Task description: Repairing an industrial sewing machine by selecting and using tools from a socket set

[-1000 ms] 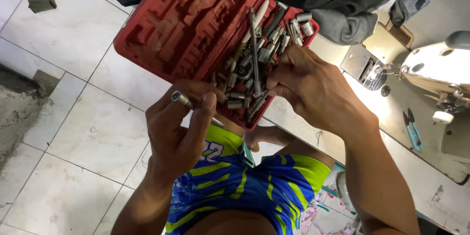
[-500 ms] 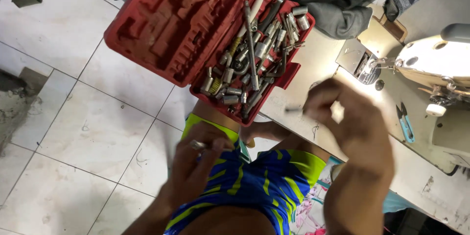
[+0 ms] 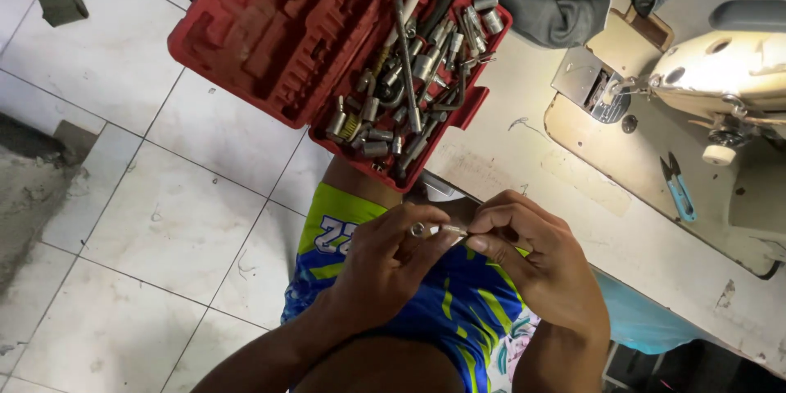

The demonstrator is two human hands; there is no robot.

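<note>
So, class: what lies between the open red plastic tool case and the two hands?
In the head view, only a bare knee and blue-and-yellow patterned shorts separate the red tool case from the left hand and right hand.

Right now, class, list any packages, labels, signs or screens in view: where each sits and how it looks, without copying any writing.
Red plastic tool case: open on the person's knee, top centre; moulded rectangular halves, one filled with metal sockets and bits.
White printed mark on the shorts: beside the left hand, on a blue and yellow-green leg.
No signs or screens.
</note>
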